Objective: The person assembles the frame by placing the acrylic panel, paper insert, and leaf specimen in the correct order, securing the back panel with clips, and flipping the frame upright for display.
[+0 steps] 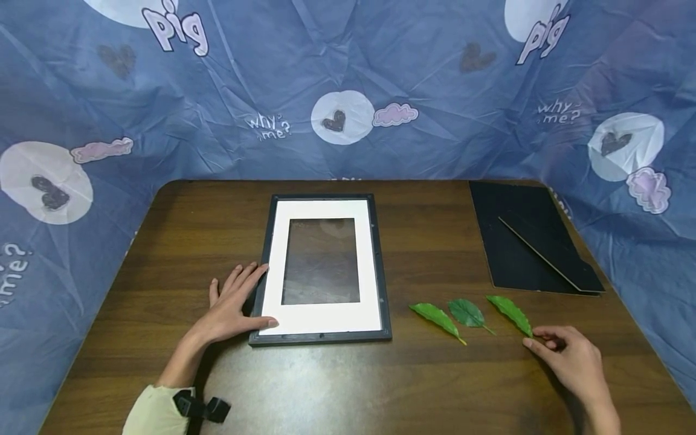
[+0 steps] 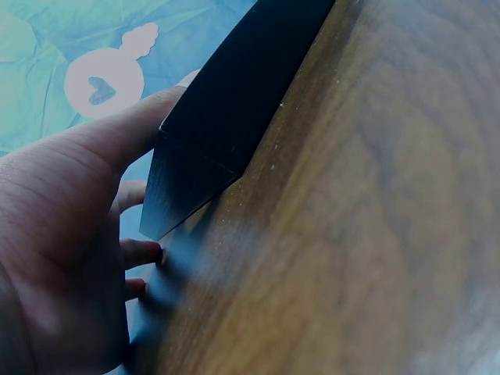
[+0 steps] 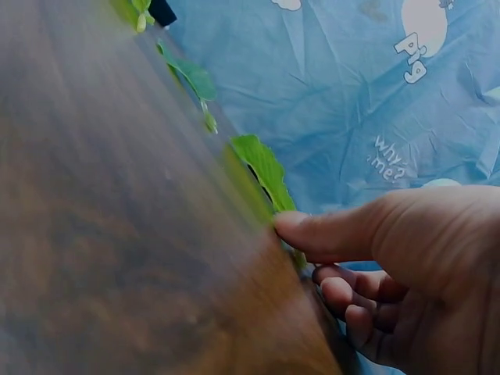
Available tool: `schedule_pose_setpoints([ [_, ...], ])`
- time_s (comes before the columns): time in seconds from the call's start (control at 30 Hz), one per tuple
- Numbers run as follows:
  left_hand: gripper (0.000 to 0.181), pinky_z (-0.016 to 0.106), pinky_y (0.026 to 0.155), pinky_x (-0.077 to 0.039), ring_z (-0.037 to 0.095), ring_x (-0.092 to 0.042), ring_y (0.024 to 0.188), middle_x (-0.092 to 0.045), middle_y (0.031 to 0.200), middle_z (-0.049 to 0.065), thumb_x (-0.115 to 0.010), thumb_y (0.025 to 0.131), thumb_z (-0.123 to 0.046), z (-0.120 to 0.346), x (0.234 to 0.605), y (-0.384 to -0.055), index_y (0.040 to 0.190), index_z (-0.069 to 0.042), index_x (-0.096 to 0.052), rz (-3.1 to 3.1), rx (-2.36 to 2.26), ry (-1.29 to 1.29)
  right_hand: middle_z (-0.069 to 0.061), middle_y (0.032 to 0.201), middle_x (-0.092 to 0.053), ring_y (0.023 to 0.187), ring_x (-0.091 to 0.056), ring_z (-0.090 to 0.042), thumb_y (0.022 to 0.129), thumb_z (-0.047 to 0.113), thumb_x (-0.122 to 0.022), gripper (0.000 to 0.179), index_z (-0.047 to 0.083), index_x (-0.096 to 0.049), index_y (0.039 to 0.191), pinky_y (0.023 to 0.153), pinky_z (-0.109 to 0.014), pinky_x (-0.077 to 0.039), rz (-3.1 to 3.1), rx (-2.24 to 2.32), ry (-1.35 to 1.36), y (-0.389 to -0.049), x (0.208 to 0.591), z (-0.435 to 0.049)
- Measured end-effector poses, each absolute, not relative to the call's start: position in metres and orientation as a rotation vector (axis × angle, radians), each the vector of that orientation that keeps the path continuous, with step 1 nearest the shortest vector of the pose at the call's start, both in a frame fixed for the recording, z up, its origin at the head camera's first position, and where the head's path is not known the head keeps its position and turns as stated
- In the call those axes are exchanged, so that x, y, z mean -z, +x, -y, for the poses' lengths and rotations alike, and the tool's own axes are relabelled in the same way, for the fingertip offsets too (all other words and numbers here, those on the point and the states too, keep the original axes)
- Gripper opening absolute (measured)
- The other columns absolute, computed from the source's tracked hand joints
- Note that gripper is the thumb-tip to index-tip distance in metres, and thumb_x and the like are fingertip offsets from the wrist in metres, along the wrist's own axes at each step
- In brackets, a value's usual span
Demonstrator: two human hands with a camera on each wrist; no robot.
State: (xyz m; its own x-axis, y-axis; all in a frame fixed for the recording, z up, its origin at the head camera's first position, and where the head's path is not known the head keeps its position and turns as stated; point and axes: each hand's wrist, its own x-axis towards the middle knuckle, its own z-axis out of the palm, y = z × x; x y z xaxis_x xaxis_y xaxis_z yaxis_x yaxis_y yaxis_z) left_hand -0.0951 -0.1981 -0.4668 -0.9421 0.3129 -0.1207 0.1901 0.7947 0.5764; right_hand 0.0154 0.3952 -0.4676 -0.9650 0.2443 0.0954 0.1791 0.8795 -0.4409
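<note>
A black picture frame with a white mat lies on the table, and brown tabletop tones show through its window. My left hand rests at the frame's left side, fingers spread and straight, thumb over the mat's lower left corner. Three green leaves lie right of the frame: a left leaf, a darker middle leaf and a right leaf. My right hand pinches the right leaf at its stem end between thumb and forefinger. In the right wrist view, the thumb covers that stem end.
A black backing board lies at the back right of the wooden table, with a thin stand edge slanting across it. A blue printed cloth hangs behind and along both sides.
</note>
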Motion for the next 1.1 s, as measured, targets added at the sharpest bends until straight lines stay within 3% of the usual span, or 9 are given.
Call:
schedule_pose_setpoints([
  [0.4,0.113,0.082,0.107,0.005,0.054,-0.008,0.151,-0.021,0.163,0.029,-0.084,0.07,-0.056,0.1983,0.4668,-0.0943,0.159,-0.02,-0.024,-2.771,-0.865,0.393,-0.007,0.081,-0.07,0.063,-0.04,0.019,0.081,0.012,-0.082,0.005,0.01,-0.078,0.081,0.063,-0.022,-0.033,2.825,-0.594,-0.317,0.0167,0.4721,-0.3938],
  [0.73,0.113,0.082,0.107,0.005,0.053,-0.008,0.151,-0.021,0.164,0.028,-0.084,0.07,-0.056,0.1992,0.4676,-0.0946,0.16,-0.021,-0.024,-2.774,-0.86,0.394,-0.008,0.081,-0.067,0.064,-0.038,0.014,0.086,0.012,-0.078,0.007,0.007,-0.075,0.082,0.059,-0.021,-0.032,2.823,-0.578,-0.309,0.0152,0.4723,-0.3944],
  [1.1,0.113,0.082,0.107,0.005,0.054,-0.008,0.151,-0.022,0.164,0.027,-0.084,0.07,-0.055,0.199,0.4682,-0.0953,0.16,-0.021,-0.024,-2.774,-0.86,0.399,-0.011,0.088,-0.069,0.073,-0.037,0.021,0.093,0.014,-0.071,0.011,0.004,-0.073,0.088,0.06,-0.011,-0.033,2.792,-0.633,-0.252,0.0148,0.4705,-0.393],
])
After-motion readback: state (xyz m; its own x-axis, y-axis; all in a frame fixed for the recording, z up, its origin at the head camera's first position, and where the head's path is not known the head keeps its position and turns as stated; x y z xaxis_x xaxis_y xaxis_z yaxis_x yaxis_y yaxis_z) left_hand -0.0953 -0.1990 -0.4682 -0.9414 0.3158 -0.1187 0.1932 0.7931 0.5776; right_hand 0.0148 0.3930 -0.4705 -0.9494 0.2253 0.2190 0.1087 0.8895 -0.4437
